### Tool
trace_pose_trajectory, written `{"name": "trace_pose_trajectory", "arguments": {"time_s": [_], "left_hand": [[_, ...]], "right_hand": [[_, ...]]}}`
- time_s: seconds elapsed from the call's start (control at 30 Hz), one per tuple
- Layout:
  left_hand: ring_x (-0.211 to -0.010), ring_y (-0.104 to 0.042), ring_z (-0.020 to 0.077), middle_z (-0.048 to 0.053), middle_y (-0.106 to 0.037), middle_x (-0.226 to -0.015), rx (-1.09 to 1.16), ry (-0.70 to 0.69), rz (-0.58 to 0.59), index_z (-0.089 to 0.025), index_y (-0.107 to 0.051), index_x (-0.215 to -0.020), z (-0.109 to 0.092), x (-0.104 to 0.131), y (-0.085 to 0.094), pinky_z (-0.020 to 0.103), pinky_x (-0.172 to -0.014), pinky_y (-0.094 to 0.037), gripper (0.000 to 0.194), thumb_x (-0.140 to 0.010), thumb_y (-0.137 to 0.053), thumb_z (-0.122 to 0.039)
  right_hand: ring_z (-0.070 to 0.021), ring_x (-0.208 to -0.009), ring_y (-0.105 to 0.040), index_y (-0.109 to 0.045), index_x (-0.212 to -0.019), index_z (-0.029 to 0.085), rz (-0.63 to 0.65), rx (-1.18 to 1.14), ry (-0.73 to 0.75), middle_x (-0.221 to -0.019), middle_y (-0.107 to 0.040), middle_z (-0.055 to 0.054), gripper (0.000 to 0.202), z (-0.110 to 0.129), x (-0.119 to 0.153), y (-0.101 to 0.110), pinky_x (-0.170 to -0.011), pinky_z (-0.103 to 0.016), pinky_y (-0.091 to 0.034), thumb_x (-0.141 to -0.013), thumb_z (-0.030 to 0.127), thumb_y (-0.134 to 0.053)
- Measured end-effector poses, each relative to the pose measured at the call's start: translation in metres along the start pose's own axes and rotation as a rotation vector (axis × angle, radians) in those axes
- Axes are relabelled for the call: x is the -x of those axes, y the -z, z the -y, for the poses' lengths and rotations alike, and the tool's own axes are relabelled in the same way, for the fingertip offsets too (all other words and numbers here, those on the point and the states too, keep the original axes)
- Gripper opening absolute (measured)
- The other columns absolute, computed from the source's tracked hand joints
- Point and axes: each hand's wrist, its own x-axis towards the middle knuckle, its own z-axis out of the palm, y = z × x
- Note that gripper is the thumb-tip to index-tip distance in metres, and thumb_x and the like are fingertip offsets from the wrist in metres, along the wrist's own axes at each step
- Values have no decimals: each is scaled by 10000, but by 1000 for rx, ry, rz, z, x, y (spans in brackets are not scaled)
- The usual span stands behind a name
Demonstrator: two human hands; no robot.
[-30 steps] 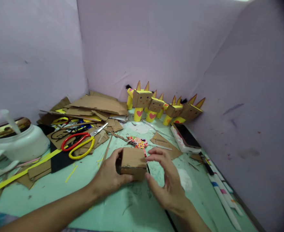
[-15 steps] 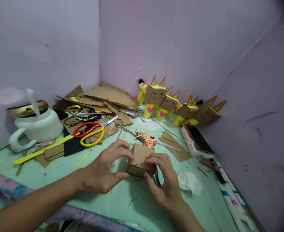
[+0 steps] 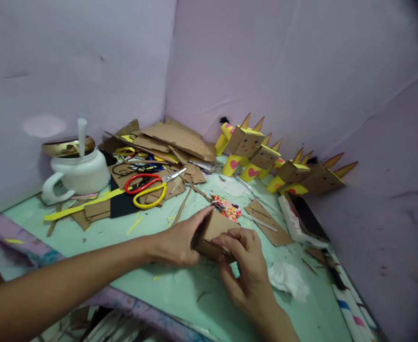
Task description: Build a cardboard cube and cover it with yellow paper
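A small brown cardboard box [image 3: 218, 227] is held between my two hands above the green table. My left hand [image 3: 180, 239] lies against its left side, the thumb up at the top left corner and the other fingers hidden behind and below. My right hand [image 3: 244, 266] pinches the front right edge of the box between thumb and fingers. Just behind the box lies a colourful patterned piece [image 3: 226, 207]. Scissors [image 3: 148, 188] with one red and one yellow handle rest at the left with their blades open.
A white mug-like jar [image 3: 80, 173] stands at the left near piled cardboard scraps [image 3: 176, 140]. Cardboard figures with yellow legs [image 3: 251, 172] line the back wall. An open box [image 3: 303, 218], crumpled tissue [image 3: 289, 280] and white tubes [image 3: 353, 316] are on the right.
My left hand has closed in on the box's left side, and the box is tilted more. My right hand keeps its pinch. The view has shifted, so the surroundings appear further right.
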Motion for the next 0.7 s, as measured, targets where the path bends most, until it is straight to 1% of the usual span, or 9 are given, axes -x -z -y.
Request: {"name": "trace_pose_trajectory", "arguments": {"time_s": [0.07, 0.17, 0.23, 0.3, 0.33, 0.4, 0.5, 0.63, 0.7], "left_hand": [[-1107, -569, 306, 123, -577, -1255, -61, 15, -26, -160, -301, -1402, -3, -3, -5, 413, -937, -466, 856, -623, -654, -200], [-1090, -557, 291, 122, -568, -1215, -168, -79, -73, -143, -436, -1283, -13, -5, -1, 398, -931, -466, 693, -629, -656, -209], [-1142, -504, 301, 140, -515, -1248, -334, -194, -111, -128, -428, -1287, -24, -3, 9, 421, -986, -414, 736, -581, -630, -158], [-1162, -467, 312, 128, -489, -1262, -556, -286, -149, -158, -372, -1338, -41, 0, 20, 459, -1004, -370, 816, -549, -576, -113], [-1159, -456, 324, 124, -489, -1269, -675, -311, -125, -166, -347, -1355, -50, 2, 24, 479, -1000, -352, 843, -543, -565, -108], [-1101, -477, 327, 112, -525, -1223, -825, -350, -46, -167, -384, -1315, -68, 3, 31, 485, -971, -344, 809, -527, -558, -110], [-1028, -498, 313, 101, -568, -1117, -936, -350, 107, -168, -494, -1187, -86, 0, 33, 466, -924, -363, 650, -542, -558, -125], [-988, -510, 308, 81, -575, -1068, -970, -369, 250, -208, -587, -1041, -91, -12, 25, 446, -865, -399, 512, -541, -560, -103], [-1015, -513, 310, 79, -577, -1089, -937, -392, 312, -212, -589, -1014, -89, -19, 18, 446, -883, -404, 478, -550, -576, -95]], "right_hand": [[-244, -927, -480, -508, -1087, 259, -9, -72, -41, -997, -524, -53, 391, -1, 3, 1, -794, -411, -405, -752, 57, -531], [-268, -1090, -457, -476, -1149, 266, -112, -272, -155, -1118, -500, -72, 376, -7, 9, 5, -916, -443, -393, -800, 163, -568], [-272, -1159, -446, -491, -1174, 277, -243, -412, -249, -1195, -490, -76, 342, -14, 10, 8, -976, -450, -376, -840, 246, -559], [-255, -1103, -508, -516, -1178, 282, -340, -545, -335, -1210, -519, -75, 319, -20, 10, 9, -954, -432, -418, -862, 314, -550], [-242, -1040, -545, -525, -1176, 283, -357, -608, -372, -1199, -541, -77, 319, -23, 10, 9, -906, -415, -459, -864, 343, -553], [-234, -973, -578, -529, -1185, 281, -334, -708, -433, -1198, -565, -87, 347, -25, 8, 9, -813, -389, -517, -858, 390, -564], [-247, -1055, -566, -513, -1234, 295, -245, -747, -472, -1278, -547, -91, 401, -22, 8, 7, -822, -394, -527, -858, 421, -567], [-266, -1145, -548, -488, -1283, 283, -122, -788, -481, -1304, -550, -99, 474, -19, 6, 4, -860, -410, -525, -850, 459, -569], [-279, -1178, -539, -429, -1341, 263, -36, -790, -438, -1343, -524, -111, 617, -19, 4, 3, -882, -413, -523, -795, 447, -648]]}}
